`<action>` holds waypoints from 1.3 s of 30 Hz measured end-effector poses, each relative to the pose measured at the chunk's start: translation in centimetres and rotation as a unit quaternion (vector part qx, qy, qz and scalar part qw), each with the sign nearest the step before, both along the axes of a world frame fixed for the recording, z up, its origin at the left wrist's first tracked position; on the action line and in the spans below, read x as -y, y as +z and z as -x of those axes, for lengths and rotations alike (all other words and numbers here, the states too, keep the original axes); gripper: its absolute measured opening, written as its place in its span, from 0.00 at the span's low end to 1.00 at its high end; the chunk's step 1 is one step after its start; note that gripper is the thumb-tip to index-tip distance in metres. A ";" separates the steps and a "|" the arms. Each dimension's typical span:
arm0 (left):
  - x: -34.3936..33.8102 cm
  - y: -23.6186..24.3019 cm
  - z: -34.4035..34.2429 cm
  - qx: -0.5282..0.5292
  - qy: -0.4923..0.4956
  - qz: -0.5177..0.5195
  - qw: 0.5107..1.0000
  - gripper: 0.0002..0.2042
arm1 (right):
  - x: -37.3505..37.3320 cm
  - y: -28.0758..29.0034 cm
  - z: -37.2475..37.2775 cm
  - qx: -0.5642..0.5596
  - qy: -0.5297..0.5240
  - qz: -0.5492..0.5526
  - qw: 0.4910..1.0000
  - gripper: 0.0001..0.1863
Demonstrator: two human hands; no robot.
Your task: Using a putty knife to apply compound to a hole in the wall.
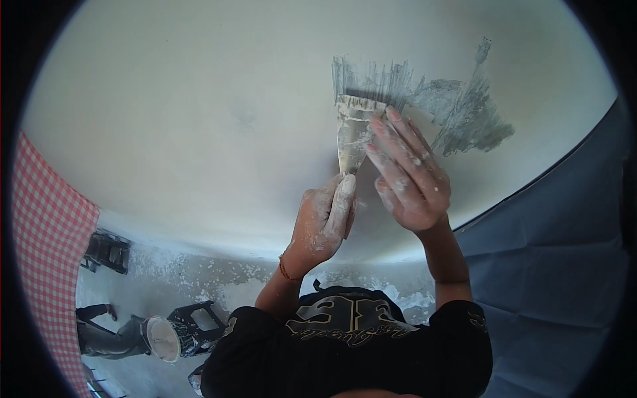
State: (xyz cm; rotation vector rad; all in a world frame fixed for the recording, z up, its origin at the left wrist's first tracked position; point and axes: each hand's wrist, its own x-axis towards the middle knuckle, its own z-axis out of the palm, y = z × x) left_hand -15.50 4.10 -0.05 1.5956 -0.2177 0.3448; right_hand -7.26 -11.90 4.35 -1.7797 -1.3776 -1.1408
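My left hand [320, 220], dusted with white, is closed round the handle of a putty knife [352, 136]. The knife's wide blade points up the pale wall [186, 132] and is smeared with whitish filler. Its far edge meets a streaky grey patch [371, 79]. My right hand [418, 176], also spattered white, has its fingers stretched out, with the fingertips at the blade's right side. Whether they press on the blade or hover over it, I cannot tell. Farther right, a second rough grey patch [478, 119] marks the wall.
A pink-and-white checked cloth [56, 219] hangs at the left, a blue-grey sheet [544, 278] at the right. Below on the spattered floor [232, 278] are a white bucket [162, 338], a black stool [202, 322] and another dark stool [109, 251]. Another person's legs [113, 337] show at lower left.
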 end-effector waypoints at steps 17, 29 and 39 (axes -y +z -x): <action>-0.3 -1.0 -0.3 -0.065 -0.029 0.053 0.996 0.22 | -1.5 2.0 -3.3 0.230 -0.061 0.214 0.947 0.18; 0.1 -1.6 -1.0 -0.035 -0.011 0.027 0.999 0.22 | -1.4 1.8 -3.9 0.231 -0.047 0.240 0.942 0.15; -1.7 2.9 -1.8 -0.050 -0.043 0.017 0.998 0.19 | -2.7 4.5 -5.0 0.272 -0.051 0.155 0.948 0.16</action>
